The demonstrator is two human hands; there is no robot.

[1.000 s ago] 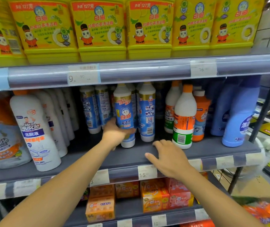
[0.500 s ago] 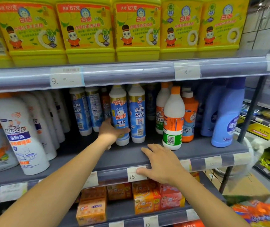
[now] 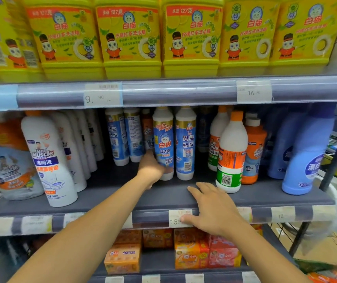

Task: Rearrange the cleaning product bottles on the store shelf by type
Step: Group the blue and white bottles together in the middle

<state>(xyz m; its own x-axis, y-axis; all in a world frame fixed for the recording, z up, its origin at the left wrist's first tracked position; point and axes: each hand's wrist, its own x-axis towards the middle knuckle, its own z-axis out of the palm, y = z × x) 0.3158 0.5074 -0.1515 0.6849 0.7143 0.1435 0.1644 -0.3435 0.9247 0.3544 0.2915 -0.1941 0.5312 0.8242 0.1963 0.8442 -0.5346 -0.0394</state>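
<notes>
Left hand point(image 3: 151, 170) grips blue-label bottle point(image 3: 163, 139) low, mid-shelf point(image 3: 122, 203), beside twin bottle point(image 3: 186, 139). Right hand point(image 3: 214, 209) lies flat on shelf edge, fingers point(image 3: 196, 193) relaxed. Best bet, prob.: lift straight w/ firm hold so neighbours aren't toppled.

Two bare forearms point(image 3: 94, 227), bare left hand point(image 3: 152, 170) and right hand point(image 3: 212, 209).

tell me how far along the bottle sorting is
Partway. Done: white Mr Muscle bottles line up at left. In hand: the left hand grips a blue-label bottle low down; the right hand rests flat on the shelf edge. Left: an orange bottle sits behind the blue ones, seemingly misplaced.
</notes>
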